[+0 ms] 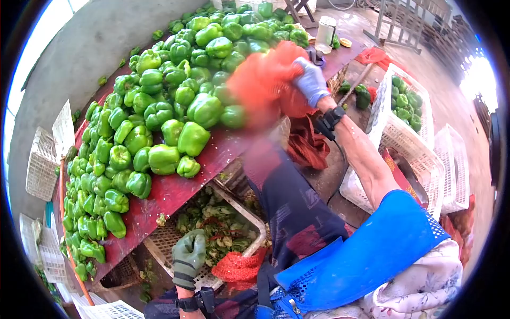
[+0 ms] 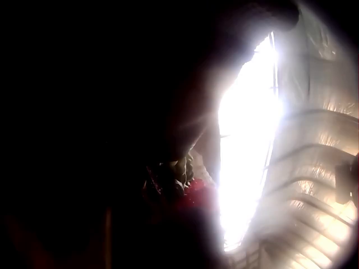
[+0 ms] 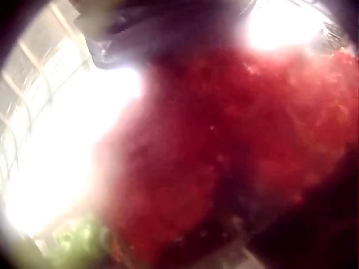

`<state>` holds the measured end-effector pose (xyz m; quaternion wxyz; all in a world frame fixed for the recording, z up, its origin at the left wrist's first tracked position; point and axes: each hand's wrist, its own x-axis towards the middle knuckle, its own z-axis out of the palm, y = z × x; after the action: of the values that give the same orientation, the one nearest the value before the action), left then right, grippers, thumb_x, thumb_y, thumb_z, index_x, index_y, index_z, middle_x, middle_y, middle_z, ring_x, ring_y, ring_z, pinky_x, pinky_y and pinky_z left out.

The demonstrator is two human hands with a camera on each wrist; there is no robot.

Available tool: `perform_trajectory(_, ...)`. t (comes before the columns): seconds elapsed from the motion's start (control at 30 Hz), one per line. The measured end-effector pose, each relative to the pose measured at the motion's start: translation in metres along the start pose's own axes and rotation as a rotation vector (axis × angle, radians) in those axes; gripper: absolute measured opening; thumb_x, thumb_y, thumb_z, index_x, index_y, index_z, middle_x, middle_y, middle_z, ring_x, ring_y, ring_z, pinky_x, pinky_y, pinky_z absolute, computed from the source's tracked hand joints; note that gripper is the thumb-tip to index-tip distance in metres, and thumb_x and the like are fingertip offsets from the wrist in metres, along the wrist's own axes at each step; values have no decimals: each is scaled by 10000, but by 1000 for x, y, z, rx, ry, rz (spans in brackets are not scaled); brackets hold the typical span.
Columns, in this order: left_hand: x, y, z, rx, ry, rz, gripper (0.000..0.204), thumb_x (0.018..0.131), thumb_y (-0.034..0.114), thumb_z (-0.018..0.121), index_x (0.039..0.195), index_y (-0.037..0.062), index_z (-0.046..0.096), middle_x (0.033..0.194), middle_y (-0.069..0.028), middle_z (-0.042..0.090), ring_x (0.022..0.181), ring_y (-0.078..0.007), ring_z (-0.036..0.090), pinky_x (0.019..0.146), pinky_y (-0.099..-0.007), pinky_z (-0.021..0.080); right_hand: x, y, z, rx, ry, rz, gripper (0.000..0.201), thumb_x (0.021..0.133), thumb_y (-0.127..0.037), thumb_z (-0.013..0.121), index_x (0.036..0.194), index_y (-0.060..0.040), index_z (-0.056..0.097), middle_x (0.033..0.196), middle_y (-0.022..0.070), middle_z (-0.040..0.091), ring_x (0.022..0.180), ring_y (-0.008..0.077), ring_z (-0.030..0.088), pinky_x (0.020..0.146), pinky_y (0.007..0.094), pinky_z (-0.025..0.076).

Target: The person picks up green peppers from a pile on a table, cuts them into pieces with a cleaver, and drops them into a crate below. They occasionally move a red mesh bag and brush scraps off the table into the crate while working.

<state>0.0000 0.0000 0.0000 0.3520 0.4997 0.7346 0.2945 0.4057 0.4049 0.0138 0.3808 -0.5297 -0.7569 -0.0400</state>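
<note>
My right hand (image 1: 312,81), in a pale blue-grey glove, grips a red mesh bag (image 1: 268,77) over the near right side of the pepper heap. The bag is blurred and fills much of the right wrist view. Green bell peppers (image 1: 204,110) are piled on the red table (image 1: 143,220). My left hand (image 1: 188,259) wears a grey-green striped glove, its fingers loosely curled with nothing seen in them. It hangs by my lap, beside a crate (image 1: 258,223) of pepper trimmings (image 1: 210,223). The left wrist view is mostly dark.
More red mesh (image 1: 239,267) lies at the crate's near corner. On the right stand white plastic crates (image 1: 414,154), one with green peppers (image 1: 406,103). A clear jar (image 1: 325,34) stands on the table's far right end. An orange pole (image 1: 68,242) runs along the left.
</note>
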Motion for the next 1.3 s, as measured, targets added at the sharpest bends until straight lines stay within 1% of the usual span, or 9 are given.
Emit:
perform_trajectory(0.03, -1, 7, 2, -34, 1, -11, 241, 959, 152, 616, 1152, 26, 686, 926, -52, 717, 795, -99, 631, 757, -250, 515, -2, -4, -17, 577, 172, 70, 102, 822, 9, 671, 905, -51, 663, 878, 12, 683, 840, 103, 618, 774, 276, 513)
perform_trajectory(0.4, 46, 58, 19, -395, 10, 14, 241, 1006, 157, 544, 1154, 5, 658, 985, -64, 708, 845, -119, 660, 752, -262, 538, 94, -26, -86, 694, 516, 418, 146, 858, -130, 635, 949, -29, 688, 860, 57, 688, 768, 172, 642, 704, 317, 529)
perform_trajectory(0.53, 76, 75, 43, -433, 9, 49, 250, 1020, 172, 527, 1170, 18, 656, 997, -56, 711, 841, -107, 659, 724, -237, 523, 139, -86, -87, 611, 316, 231, 204, 871, -205, 629, 957, -31, 692, 835, 90, 691, 751, 218, 649, 697, 357, 530)
perform_trajectory(0.77, 64, 66, 41, -404, 15, 90, 233, 1015, 148, 534, 1182, 29, 646, 992, -59, 713, 836, -105, 652, 709, -235, 519, 138, -91, -35, 23, -552, -15, 322, 895, -338, 619, 972, -35, 698, 792, 148, 697, 720, 299, 661, 684, 426, 531)
perform_trajectory(0.8, 56, 56, 36, -429, 34, 29, 229, 1010, 130, 541, 1175, 8, 642, 983, -69, 710, 850, -118, 658, 738, -250, 532, 128, -69, -22, -165, -554, -317, 330, 931, -325, 585, 991, -16, 683, 742, 166, 680, 682, 317, 650, 654, 432, 525)
perform_trajectory(0.83, 50, 48, 32, -452, 54, -34, 225, 1005, 111, 548, 1169, -14, 639, 974, -78, 706, 864, -131, 665, 767, -266, 544, 94, -65, -30, -237, -590, -155, 310, 896, -310, 628, 936, -10, 696, 771, 181, 684, 703, 329, 662, 681, 450, 534)
perform_trajectory(0.87, 44, 37, 27, -430, 54, -57, 227, 1005, 119, 549, 1166, -13, 640, 970, -78, 707, 854, -129, 665, 756, -264, 542, 63, -26, 4, -139, -310, -354, 296, 862, -300, 661, 919, -14, 713, 795, 194, 690, 729, 328, 683, 692, 435, 549)
perform_trajectory(0.93, 38, 24, 22, -388, 65, -95, 231, 1004, 134, 552, 1161, -10, 641, 962, -78, 710, 835, -124, 664, 733, -260, 536, 14, -36, -14, -160, -723, -27, 318, 831, -299, 712, 893, 13, 703, 833, 212, 699, 762, 339, 694, 696, 429, 555)
perform_trajectory(1.3, 44, 55, 59, -461, -25, 20, 192, 988, 92, 571, 1109, -28, 661, 968, -80, 699, 852, -140, 661, 784, -279, 546, -43, -24, -13, -6, -522, 249, 370, 799, -135, 675, 1098, 59, 576, 921, 262, 663, 859, 414, 664, 755, 471, 537)
